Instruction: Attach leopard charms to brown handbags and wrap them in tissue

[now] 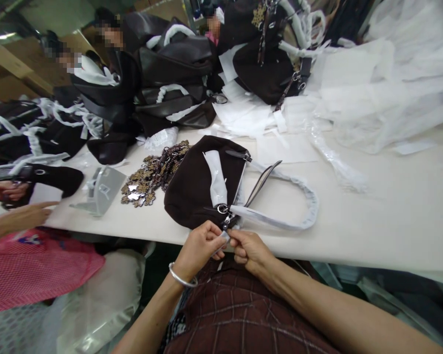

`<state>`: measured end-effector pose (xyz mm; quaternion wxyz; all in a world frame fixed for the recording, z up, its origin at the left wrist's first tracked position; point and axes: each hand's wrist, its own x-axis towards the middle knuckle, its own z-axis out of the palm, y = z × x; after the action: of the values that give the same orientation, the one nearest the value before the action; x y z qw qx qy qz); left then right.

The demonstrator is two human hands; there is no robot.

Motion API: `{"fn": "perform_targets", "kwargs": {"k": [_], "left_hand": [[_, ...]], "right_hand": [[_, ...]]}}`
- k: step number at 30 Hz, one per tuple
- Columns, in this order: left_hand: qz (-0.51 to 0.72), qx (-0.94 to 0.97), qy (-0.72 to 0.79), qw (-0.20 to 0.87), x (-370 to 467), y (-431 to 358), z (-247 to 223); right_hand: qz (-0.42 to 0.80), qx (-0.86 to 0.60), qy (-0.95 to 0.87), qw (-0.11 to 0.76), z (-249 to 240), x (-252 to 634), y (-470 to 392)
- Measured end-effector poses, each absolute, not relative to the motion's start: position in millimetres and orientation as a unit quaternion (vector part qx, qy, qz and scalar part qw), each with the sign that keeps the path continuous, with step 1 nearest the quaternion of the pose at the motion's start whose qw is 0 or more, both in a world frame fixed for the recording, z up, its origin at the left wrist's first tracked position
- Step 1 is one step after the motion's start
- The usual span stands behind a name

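Observation:
A dark brown handbag (192,182) lies on the pale table, its handle (306,196) wrapped in white material and looped to the right. A white-wrapped piece (216,179) rests across the bag. Near the table's front edge, my left hand (205,242), with a silver bangle at the wrist, pinches a small whitish piece (225,236) just below the bag's metal clip (226,222). My right hand (249,247) is closed, its fingertips meeting that piece and the clip's end; what exactly they grip is too small to tell. Left of the bag sits a heap of flower-shaped charms (147,179).
A clear plastic holder (101,191) stands left of the charms. Another person's hands (29,214) are at the far left. Stacked dark bags (173,64) line the back. White sheets (239,108) and plastic wrapping (391,98) cover the back right.

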<state>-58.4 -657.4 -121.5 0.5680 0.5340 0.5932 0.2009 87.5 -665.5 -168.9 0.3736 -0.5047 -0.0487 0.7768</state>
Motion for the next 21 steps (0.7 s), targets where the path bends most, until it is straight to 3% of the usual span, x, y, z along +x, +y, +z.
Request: {"fn": "perform_targets", "kwargs": {"k": [7, 11, 15, 18, 21], "left_hand": [[0.190, 0.647, 0.640, 0.370, -45.3, -659.2, -126.7], [0.245, 0.582, 0.648, 0.426, -38.8, -654.4, -126.0], [0.289, 0.494, 0.641, 0.511, -35.5, -649.1, -125.7], [0.276, 0.567, 0.651, 0.422, -35.3, -645.2, -124.9], [0.253, 0.629, 0.651, 0.341, -37.7, -640.2, -123.7]], "right_hand": [[0.725, -0.536, -0.097, 0.422, -173.1, 81.2, -667.3], [0.694, -0.540, -0.280, 0.386, -165.7, 99.8, -662.8], [0.470, -0.544, -0.590, 0.368, -157.9, 135.7, -661.6], [0.300, -0.448, -0.736, 0.410, -158.4, 152.0, -658.2], [0.228, -0.374, -0.811, 0.388, -161.6, 152.3, -648.9]]}}
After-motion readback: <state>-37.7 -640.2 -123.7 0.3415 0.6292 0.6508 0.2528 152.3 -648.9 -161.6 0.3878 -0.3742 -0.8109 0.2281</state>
